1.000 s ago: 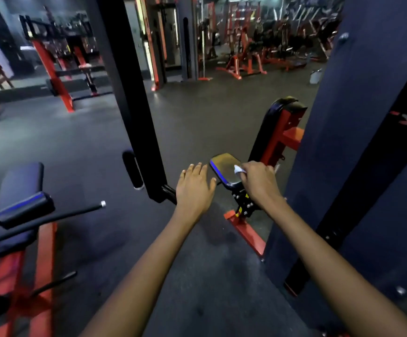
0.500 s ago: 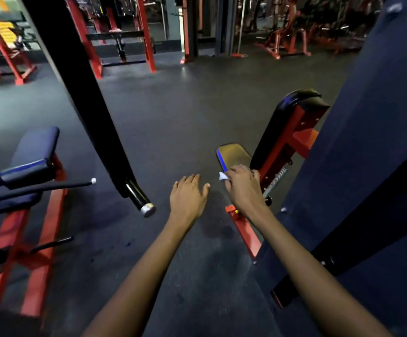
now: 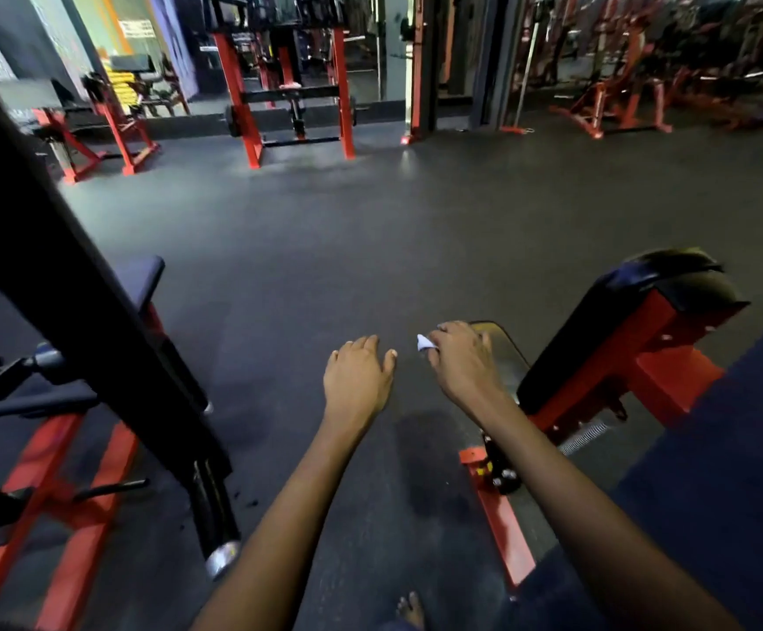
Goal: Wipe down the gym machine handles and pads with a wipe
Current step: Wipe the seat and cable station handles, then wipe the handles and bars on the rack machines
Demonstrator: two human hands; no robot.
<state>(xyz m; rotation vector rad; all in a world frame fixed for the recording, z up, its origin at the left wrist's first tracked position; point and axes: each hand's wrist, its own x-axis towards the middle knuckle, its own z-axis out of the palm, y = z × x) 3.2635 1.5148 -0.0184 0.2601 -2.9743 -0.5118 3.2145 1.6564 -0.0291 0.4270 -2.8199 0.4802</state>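
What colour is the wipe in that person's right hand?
White. The wipe shows best in the head view, pinched in the right hand over the seat pad.

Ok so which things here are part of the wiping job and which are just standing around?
In the job:
- right hand, pinching the wipe
- seat pad under that hand
- upright back pad on the same red machine
- left hand, open, holding nothing

Just there:
- bench at left
- black post
- red rack across the floor
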